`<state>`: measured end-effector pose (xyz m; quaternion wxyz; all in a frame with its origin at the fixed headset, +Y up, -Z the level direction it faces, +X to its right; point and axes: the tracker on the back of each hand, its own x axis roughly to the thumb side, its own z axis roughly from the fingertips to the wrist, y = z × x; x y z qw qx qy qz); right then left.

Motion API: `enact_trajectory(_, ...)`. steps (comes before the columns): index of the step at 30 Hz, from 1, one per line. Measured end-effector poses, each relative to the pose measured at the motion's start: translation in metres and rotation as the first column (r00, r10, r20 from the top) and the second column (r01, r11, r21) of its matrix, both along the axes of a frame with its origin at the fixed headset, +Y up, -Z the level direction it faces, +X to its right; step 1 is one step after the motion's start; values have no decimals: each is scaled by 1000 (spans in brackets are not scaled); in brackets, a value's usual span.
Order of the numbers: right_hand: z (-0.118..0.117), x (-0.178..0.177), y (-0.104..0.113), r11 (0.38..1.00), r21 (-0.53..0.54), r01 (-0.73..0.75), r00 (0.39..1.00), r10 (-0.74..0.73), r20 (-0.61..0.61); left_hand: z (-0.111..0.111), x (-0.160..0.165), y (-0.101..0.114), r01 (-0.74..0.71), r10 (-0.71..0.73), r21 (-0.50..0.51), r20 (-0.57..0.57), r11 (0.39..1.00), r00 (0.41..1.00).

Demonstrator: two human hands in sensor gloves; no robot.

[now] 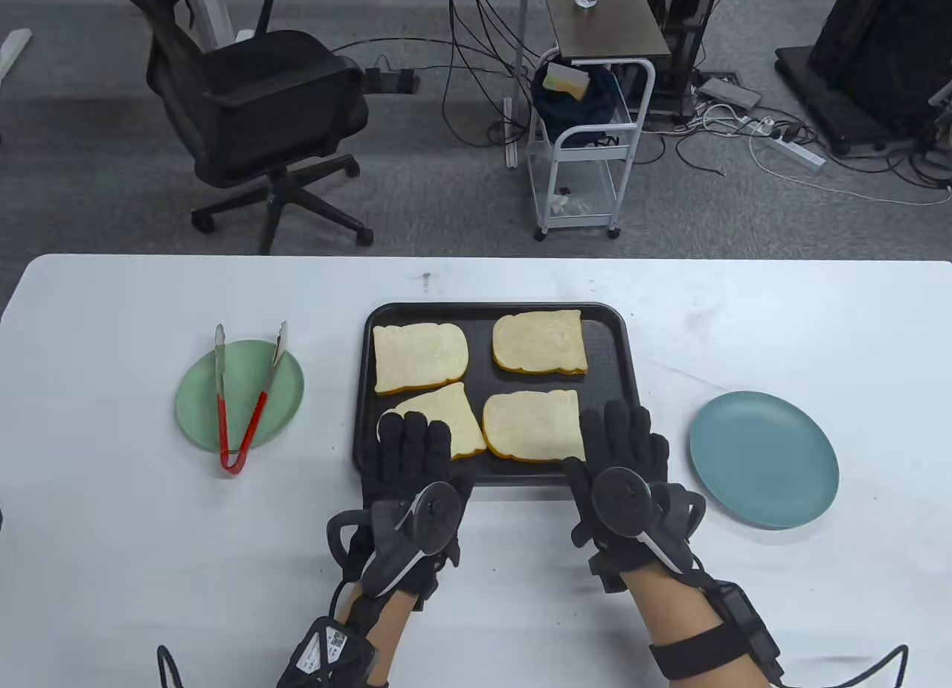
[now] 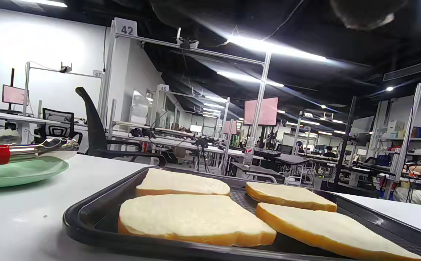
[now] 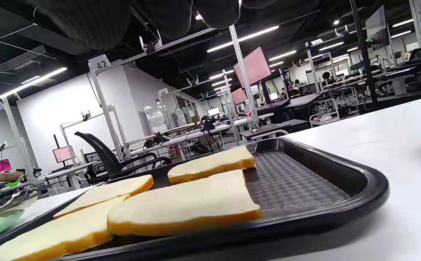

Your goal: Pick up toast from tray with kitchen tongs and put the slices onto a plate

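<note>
Several toast slices (image 1: 420, 357) lie flat on a black tray (image 1: 610, 346) at the table's middle. Red-handled tongs (image 1: 245, 413) rest across a green plate (image 1: 290, 390) left of the tray, untouched. A bare blue plate (image 1: 764, 459) sits to the tray's right. My left hand (image 1: 413, 450) lies flat over the tray's near-left corner and hides part of the near-left slice (image 1: 446, 413). My right hand (image 1: 621, 439) rests with straight fingers on the tray's near-right edge, beside the near-right slice (image 1: 532, 424). Neither hand holds anything. The left wrist view shows toast (image 2: 192, 217) and tongs (image 2: 21, 150) at table level.
Beyond the table's far edge stand a black office chair (image 1: 260, 100) and a white wheeled cart (image 1: 587, 145), with cables across the floor. White tabletop (image 1: 111, 390) stretches left of the green plate and in front of the tray.
</note>
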<state>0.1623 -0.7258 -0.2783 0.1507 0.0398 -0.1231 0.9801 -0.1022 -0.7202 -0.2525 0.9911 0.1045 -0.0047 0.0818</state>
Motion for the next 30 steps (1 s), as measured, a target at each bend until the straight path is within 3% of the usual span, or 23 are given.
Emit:
enact_trajectory(22, 2, 5, 4, 999, 23, 25, 999, -26, 22, -3, -9, 5, -15, 14, -13, -39, 1000, 999)
enact_trajectory(25, 1, 6, 4, 999, 25, 34, 999, -34, 25, -7, -16, 7, -10, 9, -12, -68, 1000, 998)
enact_trajectory(30, -2, 9, 4, 999, 21, 47, 998, -48, 30, -35, -56, 20, 13, -19, -30, -207, 999, 978)
